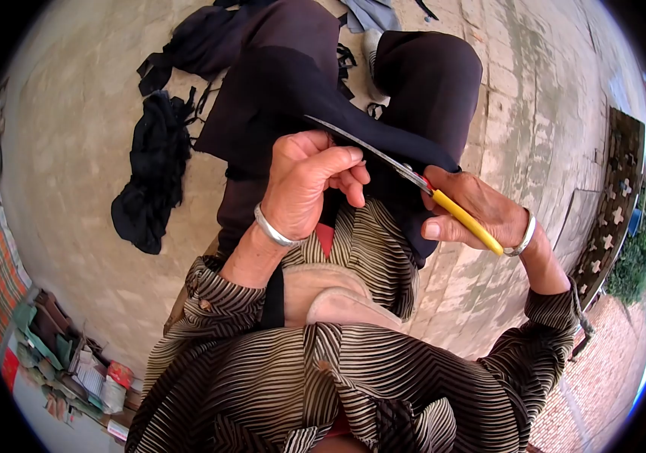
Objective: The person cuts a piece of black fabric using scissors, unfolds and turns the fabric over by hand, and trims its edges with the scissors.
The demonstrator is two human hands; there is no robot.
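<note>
My right hand (478, 205) is closed around the scissors (468, 219), which have yellow-covered handles and long metal blades. The blades point up and left, passing just beyond my left hand (312, 177). That hand is closed, thumb pressed toward the curled fingers; whatever it pinches is hidden or too small to name. Dark cloth (281, 94) drapes across my lap and knees, under the blades and behind the left hand. Its edge reaches near my right fingers. I cannot tell whether the blades touch the cloth.
A bunched black cloth (149, 174) lies on the paved floor (81, 158) to the left, with more dark fabric (202, 41) and loose strips beyond it. Grey cloth (372, 13) lies past my feet. Assorted items (85, 370) sit at lower left; a perforated low wall (612, 204) stands at right.
</note>
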